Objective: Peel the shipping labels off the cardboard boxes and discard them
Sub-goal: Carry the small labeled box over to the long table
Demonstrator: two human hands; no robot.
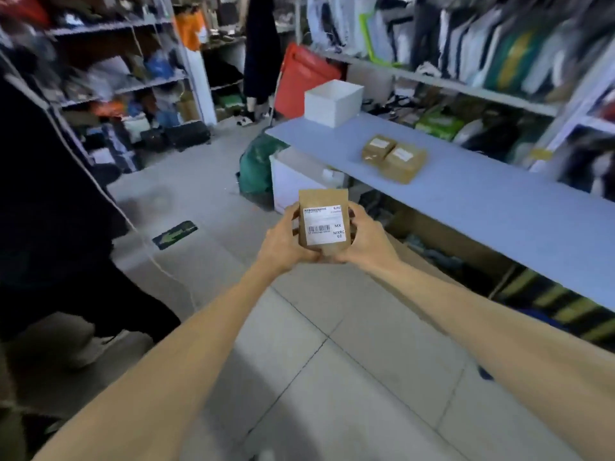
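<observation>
As hands [283,244] [364,237] hold one box [324,197], two boxes [379,150] [404,163] rest.

Likely a clothing stockroom, packed shelves [126,84], hanging garments [466,38], long counter [499,207]

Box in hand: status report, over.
Left hand and right hand both grip the box. Label fully on, no corner lifted. Two more labelled boxes on the table. Nothing in the way.
</observation>
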